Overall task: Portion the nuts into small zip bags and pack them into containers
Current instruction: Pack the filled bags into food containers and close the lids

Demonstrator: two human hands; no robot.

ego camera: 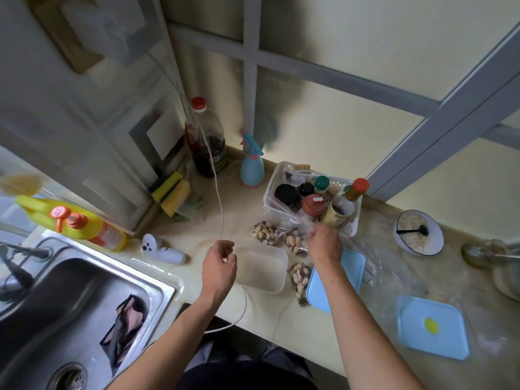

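Observation:
A translucent plastic container [261, 266] sits on the counter in front of me. Zip bags of nuts lie around it: one at the back [266, 233], one beside it [294, 240] and one by the blue lid [301, 280]. My right hand [325, 243] pinches the top of the clear bag beside the back one, next to the white basket. My left hand [221, 264] hovers left of the container and pinches a thin white cord [218, 192] that hangs from above. A blue lid [334, 280] lies under my right forearm; a second blue lid [433, 327] lies at right.
A steel sink [70, 305] fills the lower left, with a yellow detergent bottle [73, 220] behind it. A white basket [351, 226] of spice jars, a blue spray bottle [251, 170], a dark soda bottle [206, 142], sponges [173, 192] and a bowl [419, 235] with a black spoon stand along the back.

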